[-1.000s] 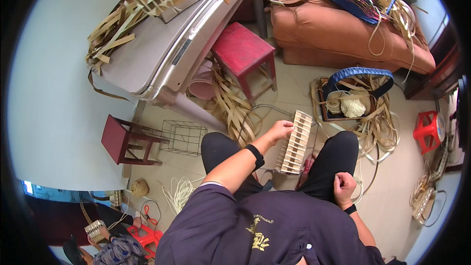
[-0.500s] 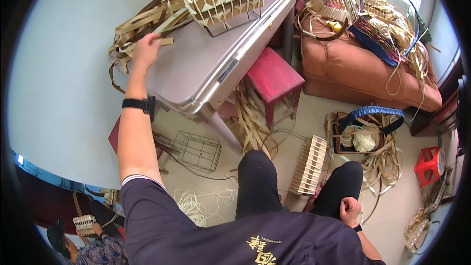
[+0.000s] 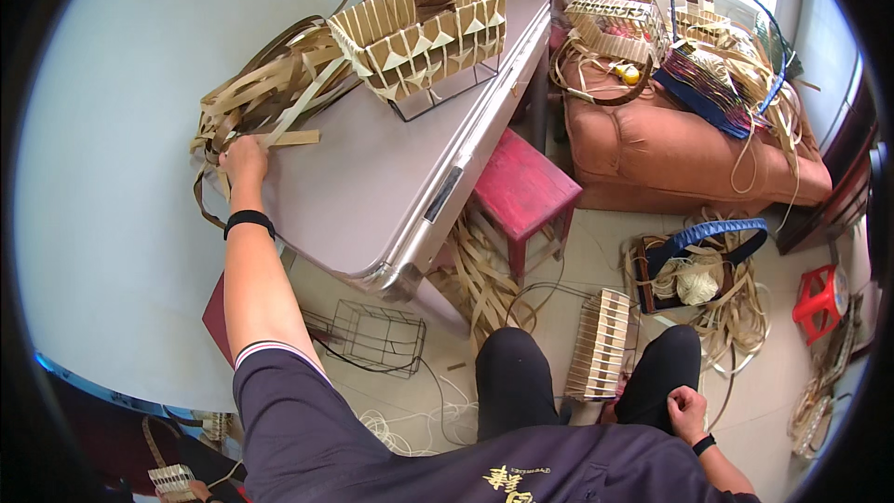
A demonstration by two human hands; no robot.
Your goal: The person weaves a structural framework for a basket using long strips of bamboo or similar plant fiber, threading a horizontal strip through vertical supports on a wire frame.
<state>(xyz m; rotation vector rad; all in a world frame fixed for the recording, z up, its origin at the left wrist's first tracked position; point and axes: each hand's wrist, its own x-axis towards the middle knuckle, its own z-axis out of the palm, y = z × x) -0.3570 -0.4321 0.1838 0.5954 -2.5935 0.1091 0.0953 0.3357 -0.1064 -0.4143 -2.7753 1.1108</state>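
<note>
My left arm stretches out over the table to its left corner. There my left hand (image 3: 245, 162) closes at the near end of a heap of tan and brown flat weaving strips (image 3: 250, 98); its fingertips are partly hidden among them. Beside the heap stands a rectangular basket (image 3: 419, 51) of tan strips laced with white cord, with a brown-wrapped handle, on a wire frame. My right hand (image 3: 687, 413) is curled against my right knee and holds nothing visible. Between my knees a half-woven basket (image 3: 598, 345) of pale strips on a wire frame rests on its side.
The grey table (image 3: 372, 196) has a metal edge and a red stool (image 3: 528, 188) beside it. A bare wire frame (image 3: 380, 339) and white cord (image 3: 410, 431) lie on the floor. Right are a blue-handled basket (image 3: 700, 265), a brown sofa (image 3: 689, 144) with baskets, and a small red stool (image 3: 819, 303).
My left hand has moved down and left, from above the table to the near end of the strip heap. The view has shifted slightly; my right hand stays by the knee.
</note>
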